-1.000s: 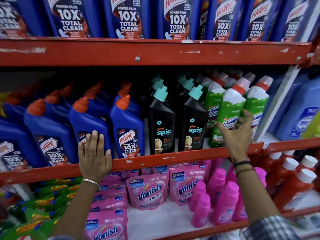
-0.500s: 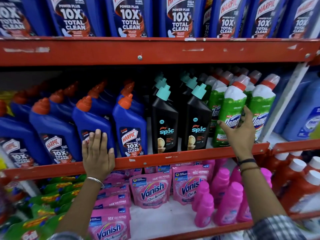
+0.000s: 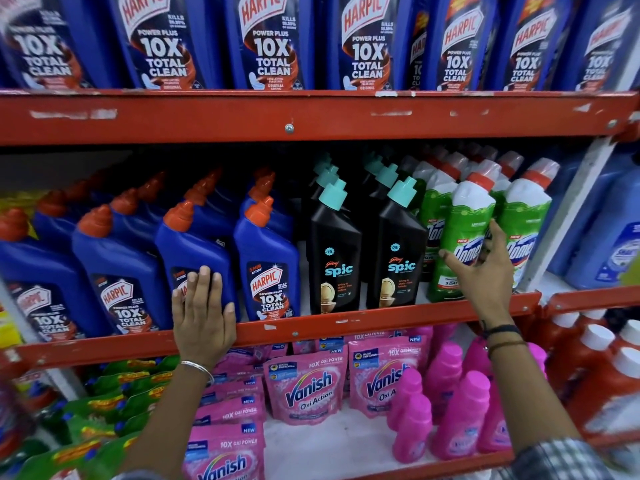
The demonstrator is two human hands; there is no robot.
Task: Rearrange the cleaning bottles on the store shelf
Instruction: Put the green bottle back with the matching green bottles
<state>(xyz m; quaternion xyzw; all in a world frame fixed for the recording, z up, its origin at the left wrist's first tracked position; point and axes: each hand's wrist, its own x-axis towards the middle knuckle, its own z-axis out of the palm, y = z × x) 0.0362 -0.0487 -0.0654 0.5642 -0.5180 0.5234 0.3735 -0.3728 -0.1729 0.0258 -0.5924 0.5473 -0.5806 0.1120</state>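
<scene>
On the middle shelf, the left hand lies flat, fingers spread, against a blue Harpic bottle, holding nothing. The right hand curls half-open around the front green Domex bottle, thumb and fingers touching its label without closing.

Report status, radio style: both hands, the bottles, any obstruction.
Left hand flat on a blue Harpic bottle, no grip. Right hand open around a green Domex bottle. Neighbouring bottles crowd both sides.
</scene>
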